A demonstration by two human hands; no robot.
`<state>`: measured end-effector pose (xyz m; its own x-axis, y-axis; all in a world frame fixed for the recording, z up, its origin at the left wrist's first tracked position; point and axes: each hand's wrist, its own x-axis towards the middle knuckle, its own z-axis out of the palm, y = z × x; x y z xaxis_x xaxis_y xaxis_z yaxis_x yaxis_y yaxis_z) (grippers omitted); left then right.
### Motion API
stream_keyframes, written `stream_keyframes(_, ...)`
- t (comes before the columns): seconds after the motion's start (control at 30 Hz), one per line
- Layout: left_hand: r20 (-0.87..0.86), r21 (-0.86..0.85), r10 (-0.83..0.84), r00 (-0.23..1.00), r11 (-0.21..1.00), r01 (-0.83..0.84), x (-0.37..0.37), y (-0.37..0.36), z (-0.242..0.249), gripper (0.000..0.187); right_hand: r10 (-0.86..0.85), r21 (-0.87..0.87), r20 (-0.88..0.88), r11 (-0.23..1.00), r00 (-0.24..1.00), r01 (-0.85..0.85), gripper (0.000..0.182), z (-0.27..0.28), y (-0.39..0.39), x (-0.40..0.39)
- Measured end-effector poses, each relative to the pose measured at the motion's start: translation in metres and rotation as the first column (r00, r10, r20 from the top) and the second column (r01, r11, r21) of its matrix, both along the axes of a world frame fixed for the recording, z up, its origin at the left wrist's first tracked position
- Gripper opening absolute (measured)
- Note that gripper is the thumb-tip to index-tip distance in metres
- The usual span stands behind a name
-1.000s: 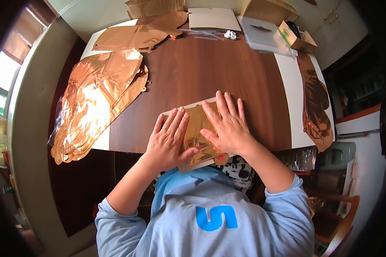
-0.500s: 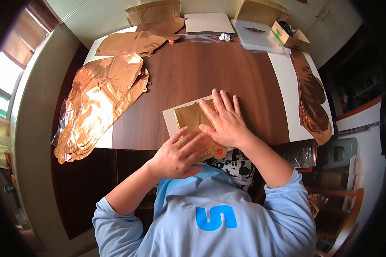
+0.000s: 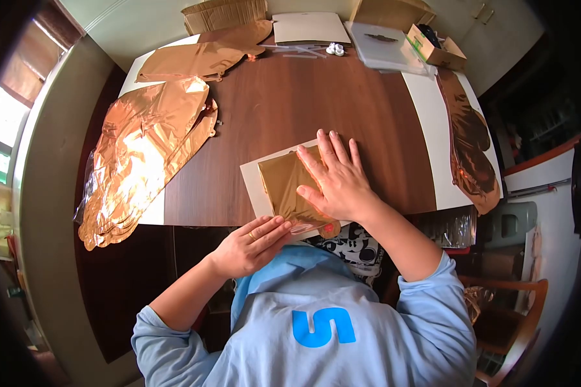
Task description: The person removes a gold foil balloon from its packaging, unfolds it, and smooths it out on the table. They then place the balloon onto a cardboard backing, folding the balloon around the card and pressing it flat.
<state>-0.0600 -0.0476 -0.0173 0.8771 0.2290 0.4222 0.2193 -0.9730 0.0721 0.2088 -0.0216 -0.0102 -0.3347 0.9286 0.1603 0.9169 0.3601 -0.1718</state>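
Note:
A folded gold foil balloon (image 3: 281, 179) lies on a white card (image 3: 254, 193) at the table's front edge. My right hand (image 3: 343, 184) rests palm down on the foil's right part, fingers spread and the thumb pointing left across it. Beside the near left corner of the foil is my left hand (image 3: 252, 245), its fingers stretched out close together and their tips touching the lower edge. A rounded foil tab (image 3: 330, 229) with a red mark sticks out at the near side, below my right wrist.
Shiny copper foil balloons (image 3: 135, 155) are piled at the left, with flatter foil pieces (image 3: 187, 59) behind. A long foil balloon (image 3: 461, 135) lies at the right. At the back are thin clear strips (image 3: 297, 49), a plastic box (image 3: 381, 48) and a small carton (image 3: 439, 53).
My left hand has drawn back from the middle of the foil toward its near left edge, its fingers straightening. My right hand has stayed on the foil.

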Motion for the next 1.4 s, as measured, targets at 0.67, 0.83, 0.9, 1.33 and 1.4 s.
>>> stream_keyframes(0.67, 0.039, -0.005, 0.115, 0.993, 0.993, -0.115, 0.036, 0.010, 0.030, 0.037, -0.007, -0.070, -0.011, 0.998, 1.000, 0.006, 0.074, 0.000, 0.001, 0.000)
stream_keyframes(0.83, 0.035, 0.069, 0.134, 0.990, 0.988, -0.136, 0.031, 0.009, 0.017, 0.030, -0.012, -0.080, -0.016, 0.997, 1.000, 0.011, 0.075, 0.000, 0.002, 0.001)
stream_keyframes(0.9, 0.040, -0.006, 0.169, 0.985, 0.986, -0.168, 0.030, 0.012, 0.021, 0.038, -0.016, -0.086, -0.010, 0.996, 1.000, 0.015, 0.075, 0.000, 0.002, 0.001)
stream_keyframes(1.33, -0.035, -0.150, 0.395, 0.918, 0.906, -0.395, 0.036, 0.036, 0.012, 0.066, -0.018, -0.156, -0.073, 0.988, 0.997, 0.007, 0.062, 0.007, 0.004, 0.004)
stream_keyframes(1.4, -0.035, -0.127, 0.401, 0.916, 0.907, -0.402, 0.035, 0.035, 0.012, 0.062, -0.023, -0.145, -0.074, 0.989, 0.997, 0.013, 0.060, 0.008, 0.006, 0.002)
